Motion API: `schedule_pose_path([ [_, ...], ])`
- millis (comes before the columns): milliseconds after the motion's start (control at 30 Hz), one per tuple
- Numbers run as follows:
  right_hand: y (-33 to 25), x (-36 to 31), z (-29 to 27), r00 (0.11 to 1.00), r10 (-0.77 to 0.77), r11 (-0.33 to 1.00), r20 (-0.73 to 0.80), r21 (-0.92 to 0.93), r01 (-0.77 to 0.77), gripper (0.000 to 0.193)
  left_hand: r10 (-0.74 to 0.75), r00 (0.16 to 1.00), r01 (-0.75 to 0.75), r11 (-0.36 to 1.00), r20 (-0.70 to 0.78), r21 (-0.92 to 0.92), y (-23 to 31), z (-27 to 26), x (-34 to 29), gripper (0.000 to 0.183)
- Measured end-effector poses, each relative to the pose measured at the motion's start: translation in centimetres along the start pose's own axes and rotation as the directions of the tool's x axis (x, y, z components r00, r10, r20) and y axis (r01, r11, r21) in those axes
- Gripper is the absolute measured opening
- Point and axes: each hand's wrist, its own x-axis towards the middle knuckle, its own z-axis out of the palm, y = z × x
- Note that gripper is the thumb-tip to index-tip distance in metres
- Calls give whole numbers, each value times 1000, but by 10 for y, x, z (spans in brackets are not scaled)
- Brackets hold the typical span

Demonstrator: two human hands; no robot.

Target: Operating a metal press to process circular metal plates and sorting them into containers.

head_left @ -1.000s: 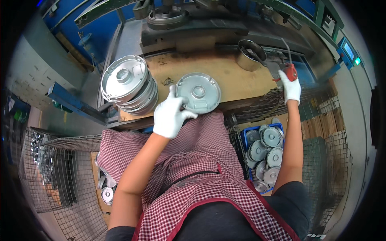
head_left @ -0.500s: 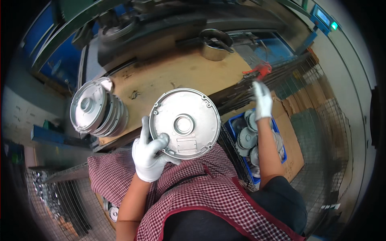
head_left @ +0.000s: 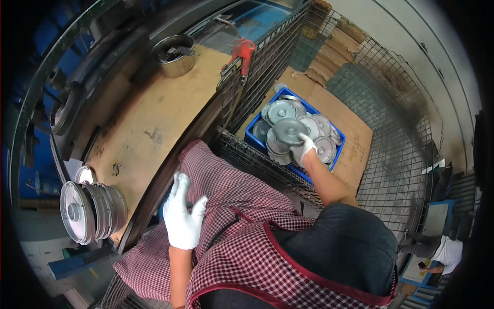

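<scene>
My right hand [head_left: 304, 149], in a white glove, grips the near edge of a round grey metal cover [head_left: 291, 132]. That cover lies at a slight tilt over other round metal covers [head_left: 282, 111] heaped in a blue plastic crate [head_left: 338, 160]. My left hand [head_left: 183, 211], gloved in white too, is raised in front of the checked apron. Its fingers are stretched out, the thumb stands apart, and nothing is in it. On the left end of the worktable, several larger round metal housings [head_left: 78, 212] stand tipped on edge in a row.
The worktable [head_left: 149, 110] carries a metal pot [head_left: 175, 57] with dark tools inside. A red air gun [head_left: 242, 51] hangs by the wire-mesh cage wall [head_left: 272, 51]. The crate rests on cardboard [head_left: 355, 139] in the cage. Another person [head_left: 446, 255] is far off at lower right.
The view has swung right. The round housing my left hand held is gone from that hand, which is open now. My right hand has gone from near the air gun to a cover in the crate.
</scene>
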Motion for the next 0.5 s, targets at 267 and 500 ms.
schedule_pose_path([
  [267, 29, 47, -21, 961, 195, 903, 195, -418, -99, 62, -207, 974, 219, 966, 96, -135, 8, -1, -1, 57],
  [500, 71, -40, 124, 848, -68, 217, 526, -821, 528, 48, -121, 991, 123, 992, 50, -36, 7, -54, -6, 42],
])
